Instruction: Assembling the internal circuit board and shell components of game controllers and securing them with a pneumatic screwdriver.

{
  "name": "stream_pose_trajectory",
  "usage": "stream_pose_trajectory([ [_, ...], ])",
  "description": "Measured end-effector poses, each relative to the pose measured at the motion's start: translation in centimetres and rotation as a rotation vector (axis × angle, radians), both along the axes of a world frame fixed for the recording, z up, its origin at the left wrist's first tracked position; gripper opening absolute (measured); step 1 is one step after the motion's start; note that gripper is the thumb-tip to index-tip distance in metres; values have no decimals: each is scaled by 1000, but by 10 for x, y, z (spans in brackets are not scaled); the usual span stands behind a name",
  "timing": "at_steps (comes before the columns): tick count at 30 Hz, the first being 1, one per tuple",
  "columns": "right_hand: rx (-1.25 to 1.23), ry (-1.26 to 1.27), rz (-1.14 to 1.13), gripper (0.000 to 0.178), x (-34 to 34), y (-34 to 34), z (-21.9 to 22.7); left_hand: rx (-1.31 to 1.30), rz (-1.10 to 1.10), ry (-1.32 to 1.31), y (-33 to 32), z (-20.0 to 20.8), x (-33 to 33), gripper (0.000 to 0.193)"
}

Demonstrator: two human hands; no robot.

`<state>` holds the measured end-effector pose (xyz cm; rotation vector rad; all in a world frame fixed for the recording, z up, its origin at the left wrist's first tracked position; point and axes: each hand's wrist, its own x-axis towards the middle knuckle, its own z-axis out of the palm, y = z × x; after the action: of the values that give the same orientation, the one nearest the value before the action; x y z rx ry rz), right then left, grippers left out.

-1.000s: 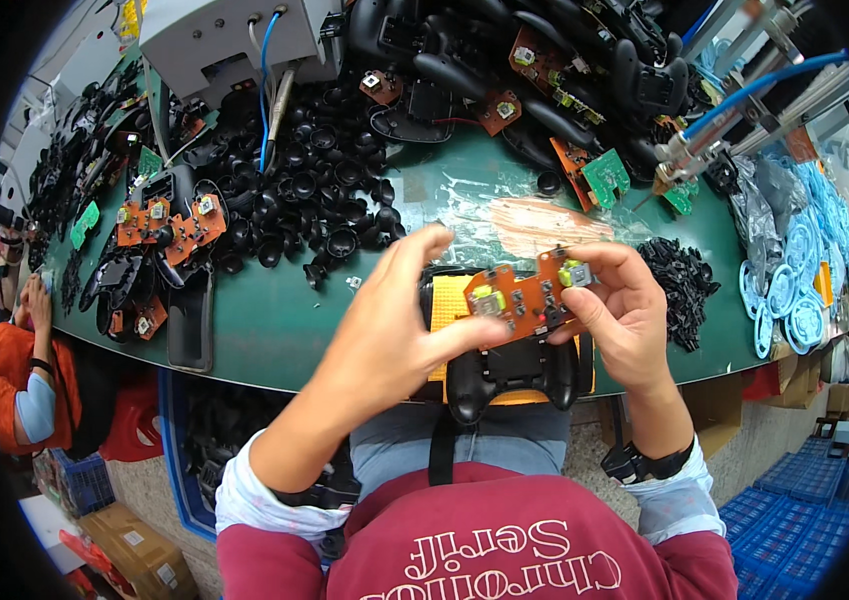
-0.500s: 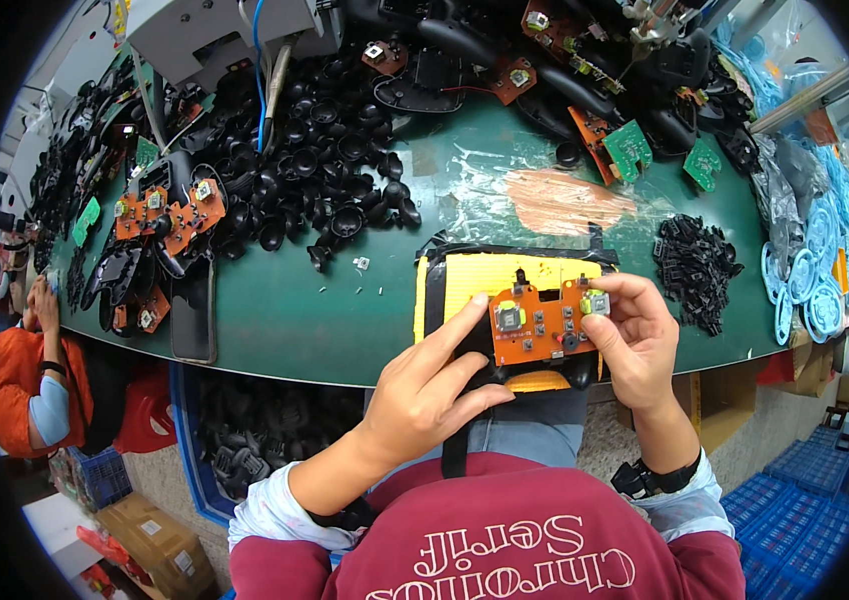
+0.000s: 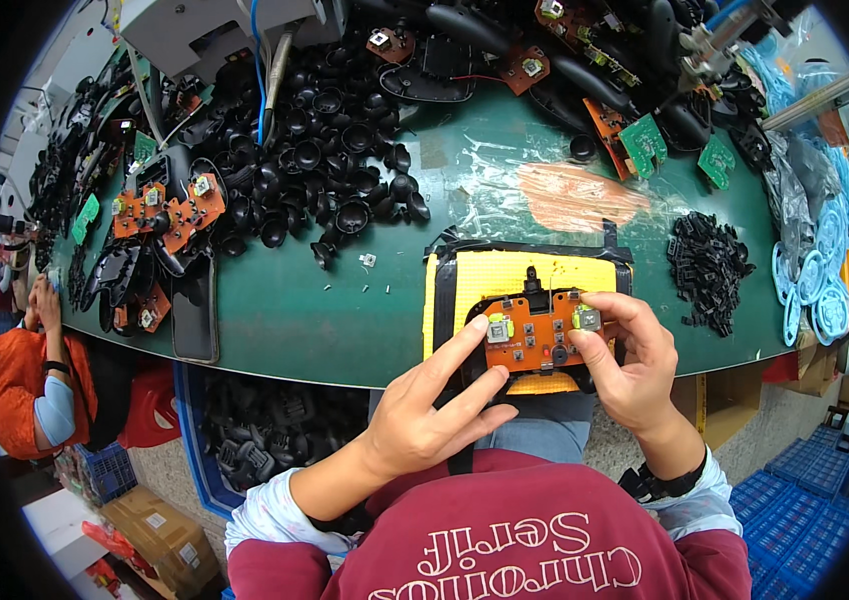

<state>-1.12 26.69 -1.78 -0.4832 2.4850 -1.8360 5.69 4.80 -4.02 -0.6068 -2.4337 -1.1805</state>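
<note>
An orange circuit board [image 3: 535, 327] with two joystick modules lies over a black game controller shell [image 3: 472, 374]. The shell's dark rim shows round the board's left side and top, on a yellow pad [image 3: 445, 290] edged with black tape. My right hand [image 3: 635, 355] pinches the board's right end by the joystick module, between thumb and forefinger. My left hand [image 3: 435, 410] has its fingers stretched apart, the forefinger tip at the board's upper left and another fingertip at its lower left edge. Whether the board is fully seated in the shell cannot be told.
Black dome-shaped caps [image 3: 353, 215] are heaped at the back left. A pile of small black parts [image 3: 707, 270] lies right of the pad. A phone [image 3: 195, 310] rests at the table's left edge. Below stands a blue crate [image 3: 190, 430] of black parts. Another person [image 3: 40, 360] sits far left.
The board has come down and left onto the shell, whose rim now shows around it. Both hands moved along with it. The whole view has shifted slightly.
</note>
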Motion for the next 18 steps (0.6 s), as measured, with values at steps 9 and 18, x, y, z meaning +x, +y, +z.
stream_pose_trajectory([
  [9, 397, 329, 134, 33, -24, 18, 5, -44, -21, 30, 2, 6, -3, 35],
  [18, 424, 313, 241, 31, -34, 19, 4, -32, -30, -95, -1, 18, -3, 33],
])
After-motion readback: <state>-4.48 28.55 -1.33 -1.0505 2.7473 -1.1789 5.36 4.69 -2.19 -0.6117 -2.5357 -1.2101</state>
